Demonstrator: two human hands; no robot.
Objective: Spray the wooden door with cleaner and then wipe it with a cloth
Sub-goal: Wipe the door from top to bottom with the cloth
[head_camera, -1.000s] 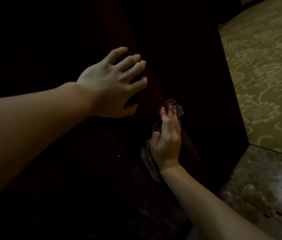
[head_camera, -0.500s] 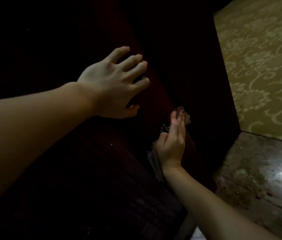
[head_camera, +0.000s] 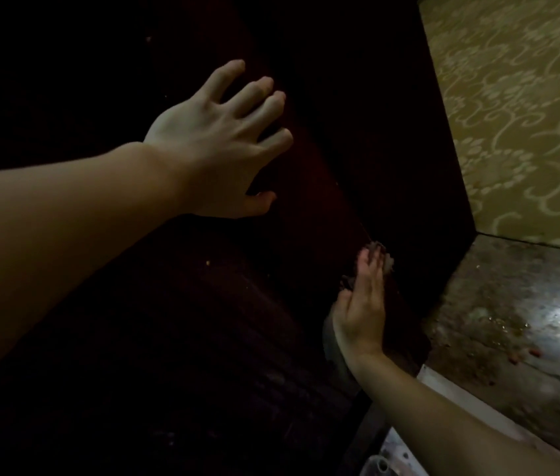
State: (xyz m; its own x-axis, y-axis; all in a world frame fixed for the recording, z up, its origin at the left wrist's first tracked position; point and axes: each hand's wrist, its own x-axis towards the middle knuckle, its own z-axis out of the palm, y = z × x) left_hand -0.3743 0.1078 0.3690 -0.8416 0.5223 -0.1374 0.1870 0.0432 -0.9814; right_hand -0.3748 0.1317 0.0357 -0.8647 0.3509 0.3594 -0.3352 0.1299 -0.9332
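The dark wooden door [head_camera: 175, 338] fills the left and middle of the view, very dimly lit. My left hand [head_camera: 216, 142] lies flat on its upper part with the fingers spread. Lower down, near the door's right edge, my right hand [head_camera: 361, 307] presses a pale cloth [head_camera: 331, 345] flat against the wood with straight fingers. Bits of the cloth show past the fingertips and beside the wrist; the rest is hidden under the palm. No spray bottle is clearly visible.
A wall with yellow-green floral wallpaper [head_camera: 518, 115] stands to the right. Below it a worn, stained floor [head_camera: 529, 338] shows a bright glare spot. A pale threshold strip [head_camera: 460, 396] runs beside my right forearm.
My right hand with the cloth has slid down the door toward its lower edge. My left hand has stayed pressed in the same spot.
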